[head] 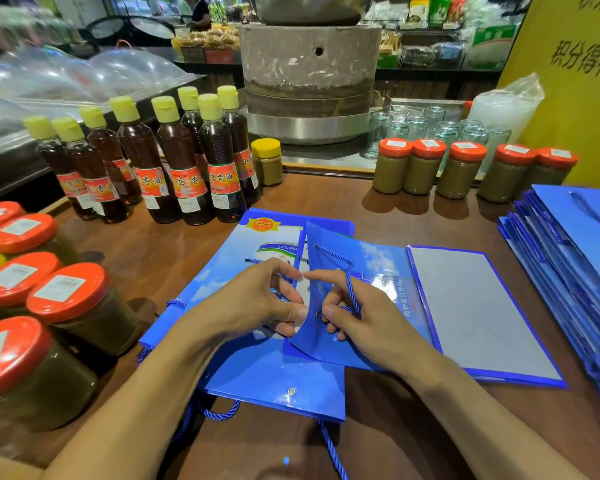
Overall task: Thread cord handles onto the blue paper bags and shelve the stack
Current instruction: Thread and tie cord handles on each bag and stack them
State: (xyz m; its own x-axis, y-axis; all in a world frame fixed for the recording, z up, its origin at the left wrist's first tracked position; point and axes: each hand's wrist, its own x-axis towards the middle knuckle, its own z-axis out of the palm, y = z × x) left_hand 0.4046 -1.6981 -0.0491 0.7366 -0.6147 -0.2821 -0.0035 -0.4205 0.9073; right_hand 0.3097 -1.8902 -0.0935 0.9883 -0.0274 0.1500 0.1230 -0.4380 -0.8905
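One wide-angle camera, worn on the head, looked forward and steeply down, close over the desk (146, 258)

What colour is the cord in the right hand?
Blue twisted cord; head view.

A brown wooden worktop (160, 258) is stretching across the foreground. Behind it a grey stone mill (309, 64) is sitting in a steel tray (305, 128), shelves of packaged goods (426, 29) are lining the back, and a yellow sign (575, 98) is standing at right.
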